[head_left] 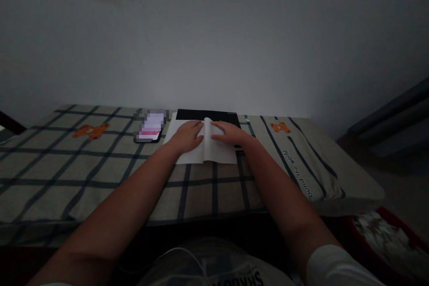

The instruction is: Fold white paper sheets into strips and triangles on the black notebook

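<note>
Pressing down flat on the white paper (pixel 201 154), the left hand (pixel 186 136) is lying with its fingers stretched out and close together, not gripping anything. The right hand (pixel 229 133) is also resting on the paper, with its fingers out flat on a part of the sheet that is curling up between the two hands. Neither hand is closing around the paper; both are just touching it from above.

Both arms are reaching straight forward from the body, bare up to a white sleeve (pixel 335 268) on the right arm. The hands are lying side by side, almost touching.

The paper is lying near the far edge of a checked cloth (pixel 100 174) with dark lines. A black flat thing (pixel 208 115) is sitting just behind the paper, partly under it. A phone (pixel 150 127) is lying just to the left of the paper, and its screen is blurred.

Two small orange bears (pixel 91 131) are showing on the cloth. Some writing is running along the right side of the cloth, but it is upside down and too small to read well
</note>
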A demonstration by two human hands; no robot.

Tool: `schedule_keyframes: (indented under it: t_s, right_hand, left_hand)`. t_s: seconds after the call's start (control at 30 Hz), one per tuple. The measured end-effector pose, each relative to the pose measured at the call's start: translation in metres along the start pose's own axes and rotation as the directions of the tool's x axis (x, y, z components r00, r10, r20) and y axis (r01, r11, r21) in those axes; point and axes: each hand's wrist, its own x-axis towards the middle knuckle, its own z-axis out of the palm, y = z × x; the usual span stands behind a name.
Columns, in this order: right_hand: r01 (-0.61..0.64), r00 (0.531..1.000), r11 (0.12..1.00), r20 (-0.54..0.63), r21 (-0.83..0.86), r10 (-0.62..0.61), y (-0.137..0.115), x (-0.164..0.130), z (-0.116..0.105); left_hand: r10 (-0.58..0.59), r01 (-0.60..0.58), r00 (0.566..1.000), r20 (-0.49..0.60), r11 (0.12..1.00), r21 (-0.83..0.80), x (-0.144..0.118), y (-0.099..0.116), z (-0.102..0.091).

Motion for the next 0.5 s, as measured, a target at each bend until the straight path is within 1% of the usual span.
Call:
schedule_keyframes:
  t_s: [0.13, 0.23, 0.4, 0.5]
  right_hand:
    - [0.032, 0.999, 0.996, 0.042, -0.079, -0.029, -0.001, 0.002, 0.002]
    - [0.039, 0.998, 0.996, 0.053, -0.075, -0.035, -0.004, 0.003, 0.004]
    - [-0.023, 0.999, 0.999, -0.038, 0.023, 0.024, -0.012, 0.003, 0.003]
    - [-0.016, 0.999, 1.0, -0.049, -0.022, 0.014, -0.017, 0.002, 0.002]
  left_hand:
    - [-0.01, 0.009, 0.996, 0.085, 1.0, 0.013, 0.003, -0.004, 0.011]
    - [-0.029, 0.026, 0.993, 0.116, 0.999, 0.032, 0.004, -0.002, 0.011]
    - [-0.067, 0.06, 0.993, 0.092, 0.995, 0.08, 0.001, 0.007, -0.002]
    - [-0.085, 0.079, 0.994, 0.062, 0.993, 0.091, 0.0, 0.009, -0.007]
